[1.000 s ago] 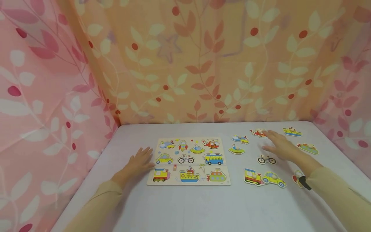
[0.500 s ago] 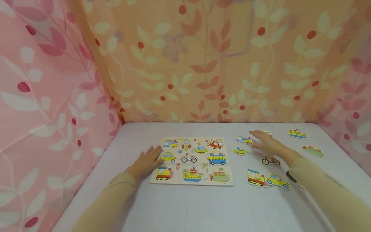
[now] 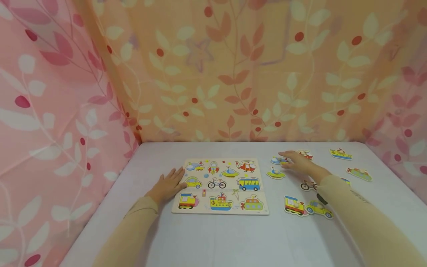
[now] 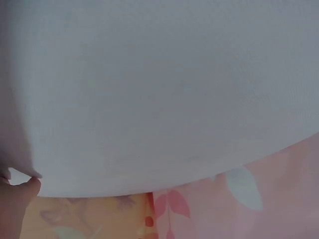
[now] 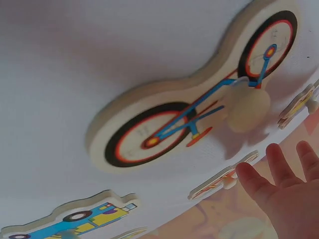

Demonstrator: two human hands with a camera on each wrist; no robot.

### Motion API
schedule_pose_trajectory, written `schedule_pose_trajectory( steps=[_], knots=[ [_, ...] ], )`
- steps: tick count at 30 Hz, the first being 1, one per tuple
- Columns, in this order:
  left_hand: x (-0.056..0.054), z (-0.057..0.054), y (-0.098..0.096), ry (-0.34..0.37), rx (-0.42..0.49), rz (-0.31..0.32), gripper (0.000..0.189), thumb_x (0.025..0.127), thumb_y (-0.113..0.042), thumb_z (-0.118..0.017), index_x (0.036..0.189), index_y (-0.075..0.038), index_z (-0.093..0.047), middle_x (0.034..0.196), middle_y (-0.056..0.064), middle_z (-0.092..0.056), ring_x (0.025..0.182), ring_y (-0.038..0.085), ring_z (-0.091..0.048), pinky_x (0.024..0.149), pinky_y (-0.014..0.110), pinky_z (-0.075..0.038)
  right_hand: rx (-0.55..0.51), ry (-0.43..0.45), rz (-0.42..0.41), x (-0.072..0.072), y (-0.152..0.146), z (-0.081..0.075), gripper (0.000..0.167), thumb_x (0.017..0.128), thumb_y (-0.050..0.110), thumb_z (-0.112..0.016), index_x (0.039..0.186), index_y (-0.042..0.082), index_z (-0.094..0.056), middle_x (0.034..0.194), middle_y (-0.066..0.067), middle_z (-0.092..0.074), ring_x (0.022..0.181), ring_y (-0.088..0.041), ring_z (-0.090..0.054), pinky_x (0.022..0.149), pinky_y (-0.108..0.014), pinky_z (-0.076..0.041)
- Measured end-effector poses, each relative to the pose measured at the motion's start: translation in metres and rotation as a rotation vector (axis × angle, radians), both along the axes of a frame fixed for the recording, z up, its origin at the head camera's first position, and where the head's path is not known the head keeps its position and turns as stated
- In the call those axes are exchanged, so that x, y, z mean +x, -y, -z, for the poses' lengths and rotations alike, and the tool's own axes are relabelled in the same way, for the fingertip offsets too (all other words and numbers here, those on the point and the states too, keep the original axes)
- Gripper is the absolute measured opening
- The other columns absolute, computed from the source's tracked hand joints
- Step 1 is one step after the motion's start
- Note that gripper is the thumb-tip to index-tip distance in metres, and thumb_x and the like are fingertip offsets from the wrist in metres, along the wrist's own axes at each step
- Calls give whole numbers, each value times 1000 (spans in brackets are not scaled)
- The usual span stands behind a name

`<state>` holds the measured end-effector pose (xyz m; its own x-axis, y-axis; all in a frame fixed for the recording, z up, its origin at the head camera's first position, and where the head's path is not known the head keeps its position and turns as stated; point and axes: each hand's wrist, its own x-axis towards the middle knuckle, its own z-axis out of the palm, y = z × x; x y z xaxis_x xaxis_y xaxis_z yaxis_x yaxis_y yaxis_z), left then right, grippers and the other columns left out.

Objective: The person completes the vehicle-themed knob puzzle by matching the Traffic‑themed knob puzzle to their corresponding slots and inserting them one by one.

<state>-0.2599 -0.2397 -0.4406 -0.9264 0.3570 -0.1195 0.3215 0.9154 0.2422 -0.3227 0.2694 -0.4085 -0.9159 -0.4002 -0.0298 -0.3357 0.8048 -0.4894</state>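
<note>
A light wooden puzzle board printed with vehicles lies flat on the table. My left hand rests at its left edge, fingers spread and thumb by the printed car. Over at the right, my right hand reaches above the airplane piece, partly covering it, with thumb and fingers apart. Just nearer lies the flying saucer piece; the helicopter piece shows behind the hand. In the right wrist view the knobbed bicycle piece lies close to the camera, and the fingers hold nothing.
Train and car pieces touch each other nearer the front. Farther right lie the ship and submarine pieces. My right forearm partly hides a bus piece. Floral curtains stand around the table.
My right hand has moved left from beside the helicopter piece to over the airplane piece. My left hand has shifted right onto the board's edge. The head view has turned slightly.
</note>
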Motion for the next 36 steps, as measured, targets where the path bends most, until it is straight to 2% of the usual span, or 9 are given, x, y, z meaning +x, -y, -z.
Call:
schedule_pose_trajectory(
  steps=[6,12,17,22,25,30,31,36],
  knots=[
    [0,3,0,30,-52,-14,74,102,-52,-36,155,-4,-17,161,12,-15,147,37,-9,110,69,-8,-21,41,31,-3,1,3,58,94,18,-64,142,-6,-41,141,-37,-35,131,-55,-27,106,-66,-22],
    [0,-7,-3,15,-28,5,73,101,-51,-40,154,-4,-20,160,12,-20,147,36,-12,111,66,-10,35,-21,31,-10,-5,10,53,93,16,-64,138,-7,-47,134,-37,-44,125,-55,-37,104,-65,-29],
    [-1,-7,-1,15,-29,24,74,100,-53,-41,154,-6,-22,159,10,-22,147,35,-13,112,64,-12,109,-54,18,-13,-7,12,50,91,15,-67,133,-7,-52,128,-35,-52,121,-54,-44,100,-64,-34],
    [-1,-5,1,11,-32,13,74,100,-54,-40,155,-7,-22,160,10,-22,147,34,-12,112,64,-11,88,-85,27,-18,-6,12,48,88,18,-71,128,-5,-59,120,-31,-59,114,-52,-51,96,-63,-38],
    [0,-5,2,5,-25,13,74,100,-54,-40,154,-6,-22,160,11,-22,147,35,-12,112,65,-10,72,-127,21,-28,-11,19,45,86,26,-74,122,1,-65,114,-27,-64,108,-48,-55,91,-58,-42],
    [2,-3,5,0,-13,14,74,100,-52,-41,154,-4,-23,159,13,-23,146,37,-12,111,66,-10,59,-84,73,-34,-4,18,38,85,21,-75,116,0,-68,111,-27,-64,105,-44,-56,89,-55,-43],
    [2,-3,5,-1,-13,14,74,100,-52,-41,154,-4,-23,159,13,-23,146,37,-13,111,66,-10,57,-40,107,-31,1,14,38,85,16,-74,117,-4,-67,112,-29,-62,105,-44,-55,91,-57,-42],
    [1,0,8,2,-29,5,75,100,-54,-40,154,-6,-23,159,11,-22,146,36,-13,111,66,-11,40,21,176,-26,13,9,33,86,7,-70,115,-8,-65,108,-26,-62,87,-31,-56,80,-45,-46]
  ],
)
